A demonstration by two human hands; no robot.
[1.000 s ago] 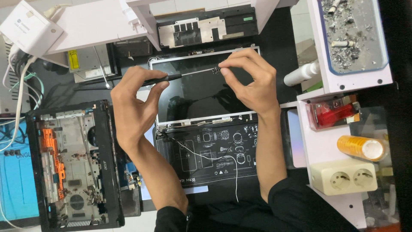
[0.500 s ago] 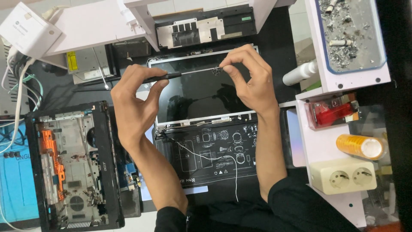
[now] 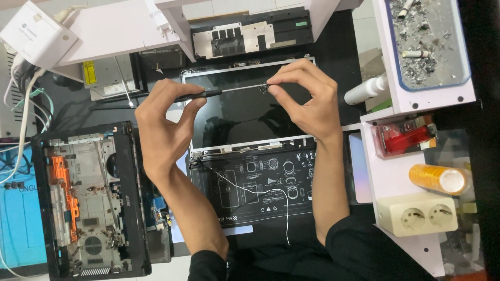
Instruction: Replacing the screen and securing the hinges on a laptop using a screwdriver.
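Head view shows us our left hand (image 3: 164, 125) gripping a thin black screwdriver (image 3: 219, 92) while our right hand (image 3: 304, 99) pinches a tiny dark screw (image 3: 264, 88) at its tip, over the glossy black laptop screen panel (image 3: 245, 112) mid-worktop; a slip could drop the screw or scratch the panel.

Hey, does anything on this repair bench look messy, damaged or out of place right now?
Yes. The tray at top right holds loose ash and cigarette butts beside open electronics. The opened laptop base lies with its internals bared, and a thin white wire trails loose across the black mat.
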